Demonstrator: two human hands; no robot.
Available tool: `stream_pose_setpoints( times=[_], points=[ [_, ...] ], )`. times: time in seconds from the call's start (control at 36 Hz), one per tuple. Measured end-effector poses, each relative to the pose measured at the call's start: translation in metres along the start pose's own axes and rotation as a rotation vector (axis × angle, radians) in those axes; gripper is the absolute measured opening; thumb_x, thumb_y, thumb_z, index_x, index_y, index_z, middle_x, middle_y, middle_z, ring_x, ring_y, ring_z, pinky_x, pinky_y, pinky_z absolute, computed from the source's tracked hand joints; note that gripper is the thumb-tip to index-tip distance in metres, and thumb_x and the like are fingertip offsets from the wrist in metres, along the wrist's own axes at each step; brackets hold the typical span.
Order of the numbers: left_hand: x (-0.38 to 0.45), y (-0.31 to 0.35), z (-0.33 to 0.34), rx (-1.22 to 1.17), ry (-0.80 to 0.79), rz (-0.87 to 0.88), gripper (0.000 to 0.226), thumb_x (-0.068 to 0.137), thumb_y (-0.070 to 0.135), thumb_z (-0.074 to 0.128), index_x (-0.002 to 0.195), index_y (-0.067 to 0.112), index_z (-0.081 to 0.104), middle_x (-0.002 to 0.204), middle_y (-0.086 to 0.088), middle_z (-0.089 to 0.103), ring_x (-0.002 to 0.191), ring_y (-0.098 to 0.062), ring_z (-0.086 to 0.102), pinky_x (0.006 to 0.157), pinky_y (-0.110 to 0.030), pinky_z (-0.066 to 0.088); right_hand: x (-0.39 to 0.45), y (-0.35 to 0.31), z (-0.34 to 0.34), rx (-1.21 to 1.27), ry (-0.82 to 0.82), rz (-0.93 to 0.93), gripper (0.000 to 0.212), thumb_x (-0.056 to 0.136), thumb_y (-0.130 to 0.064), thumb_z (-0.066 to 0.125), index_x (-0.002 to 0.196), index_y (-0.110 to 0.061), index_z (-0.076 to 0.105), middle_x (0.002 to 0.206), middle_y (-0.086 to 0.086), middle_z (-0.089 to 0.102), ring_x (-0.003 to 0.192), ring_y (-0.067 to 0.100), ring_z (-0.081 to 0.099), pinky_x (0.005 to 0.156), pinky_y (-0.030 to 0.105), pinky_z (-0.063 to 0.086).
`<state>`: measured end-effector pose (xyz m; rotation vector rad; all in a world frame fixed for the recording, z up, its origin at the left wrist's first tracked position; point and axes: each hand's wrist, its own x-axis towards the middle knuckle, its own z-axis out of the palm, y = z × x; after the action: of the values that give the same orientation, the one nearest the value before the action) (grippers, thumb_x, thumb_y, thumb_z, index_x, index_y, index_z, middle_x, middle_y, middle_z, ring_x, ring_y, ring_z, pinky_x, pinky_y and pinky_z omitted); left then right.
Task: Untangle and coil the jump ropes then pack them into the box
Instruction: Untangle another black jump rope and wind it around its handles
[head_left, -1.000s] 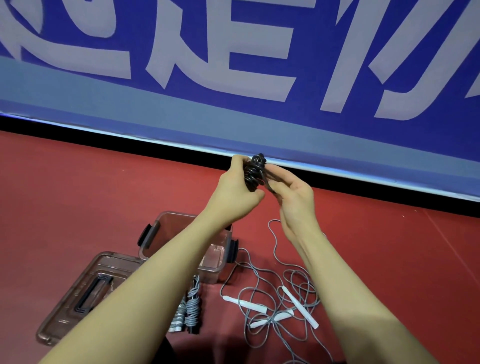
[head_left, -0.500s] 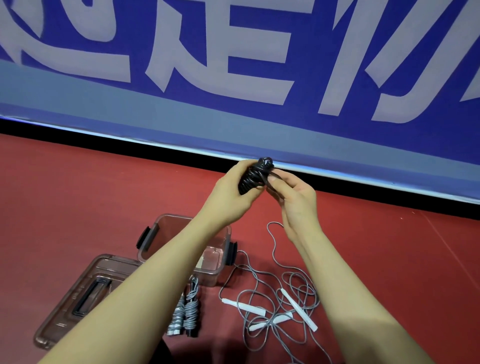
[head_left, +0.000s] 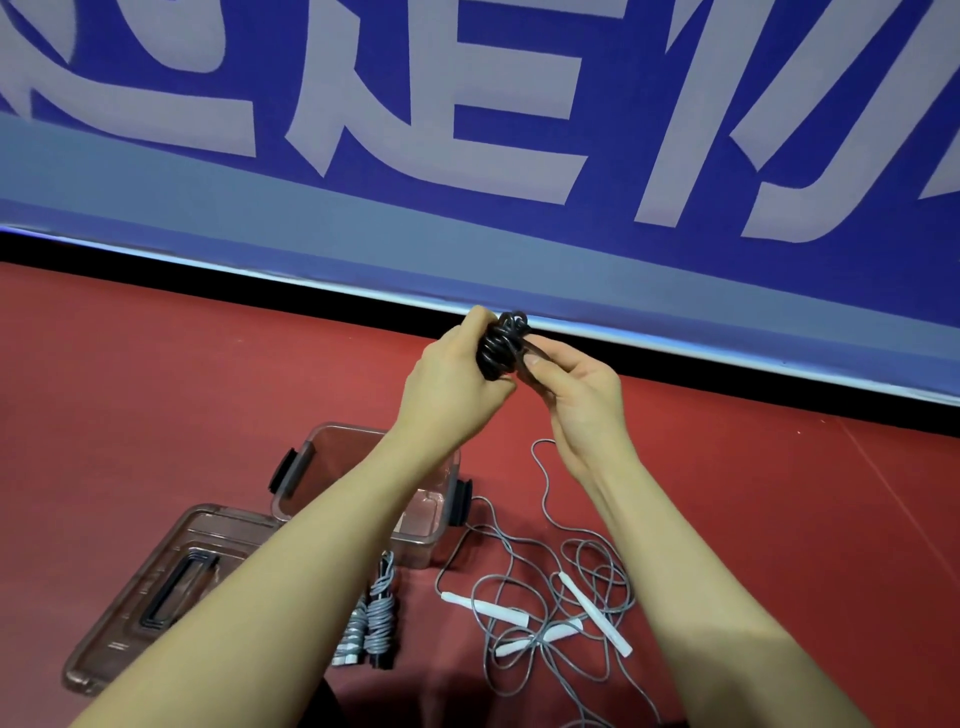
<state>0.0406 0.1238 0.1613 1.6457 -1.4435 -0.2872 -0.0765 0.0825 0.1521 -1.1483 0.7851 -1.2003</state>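
Observation:
I hold a coiled black jump rope (head_left: 500, 343) up in front of me. My left hand (head_left: 451, 387) grips its bundle, and my right hand (head_left: 576, 395) pinches a strand at its right side. Below, a clear plastic box (head_left: 317, 467) with black latches stands open on the red floor, partly hidden by my left forearm. A coiled grey rope (head_left: 375, 618) lies in front of the box. To the right, tangled grey ropes with white handles (head_left: 545, 608) sprawl on the floor.
The box's clear lid (head_left: 156, 587) lies flat to the left of the box. A blue banner wall with large pale characters (head_left: 467, 156) runs across the back, with a black strip at its base. Red floor stretches to both sides.
Both hands have stayed raised on the black rope, turning the bundle slightly; my right fingers have shifted their pinch on a strand. Things on the floor have not moved.

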Motion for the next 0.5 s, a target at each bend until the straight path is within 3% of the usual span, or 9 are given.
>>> stream_pose_setpoints(
  times=[0.08,0.17,0.25,0.33,0.5],
  points=[
    [-0.0009,-0.0008,-0.0013,-0.050,-0.020,-0.031,0.029,0.069,0.020,0.064,0.094,0.026,0.048,0.075,0.007,0.061,0.073,-0.023,0.057,0.067,-0.042,0.051,-0.0003,0.0008,-0.0010,-0.023,-0.015,0.001,0.027,0.087,0.009,0.053,0.111,0.003,0.064,0.106,0.018,0.067,0.103,0.026,0.062,0.099,0.035,0.046],
    [-0.0025,-0.0005,-0.0007,-0.031,-0.025,-0.037,0.030,0.070,0.024,0.061,0.096,0.029,0.049,0.078,0.009,0.060,0.076,-0.023,0.057,0.068,-0.040,0.051,-0.0008,-0.0011,-0.0020,-0.077,-0.021,-0.023,0.024,0.086,0.008,0.057,0.103,-0.005,0.068,0.101,0.012,0.070,0.099,0.022,0.063,0.096,0.033,0.048],
    [-0.0026,-0.0007,0.0001,0.098,-0.022,-0.031,0.030,0.077,0.022,0.060,0.105,0.028,0.049,0.091,0.010,0.061,0.085,-0.023,0.057,0.069,-0.036,0.049,-0.0022,-0.0056,-0.0032,-0.177,0.008,-0.097,0.019,0.084,0.003,0.062,0.087,-0.013,0.071,0.077,-0.006,0.072,0.078,0.009,0.064,0.076,0.020,0.051],
    [-0.0008,-0.0028,-0.0001,0.214,-0.038,-0.035,0.025,0.081,0.022,0.058,0.104,0.026,0.047,0.096,0.009,0.060,0.088,-0.024,0.057,0.066,-0.033,0.043,-0.0042,-0.0076,-0.0025,-0.236,0.068,-0.162,0.010,0.083,-0.003,0.068,0.079,-0.012,0.069,0.058,-0.010,0.066,0.054,0.003,0.057,0.056,0.012,0.042],
    [-0.0021,-0.0048,0.0011,0.429,-0.001,0.035,0.036,0.084,0.017,0.055,0.118,0.026,0.046,0.104,0.004,0.054,0.085,-0.031,0.059,0.059,-0.030,0.037,-0.0073,-0.0078,-0.0023,-0.264,0.092,-0.180,0.023,0.093,-0.009,0.057,0.081,-0.024,0.069,0.065,-0.006,0.059,0.054,0.004,0.050,0.059,0.019,0.041]
  ],
)
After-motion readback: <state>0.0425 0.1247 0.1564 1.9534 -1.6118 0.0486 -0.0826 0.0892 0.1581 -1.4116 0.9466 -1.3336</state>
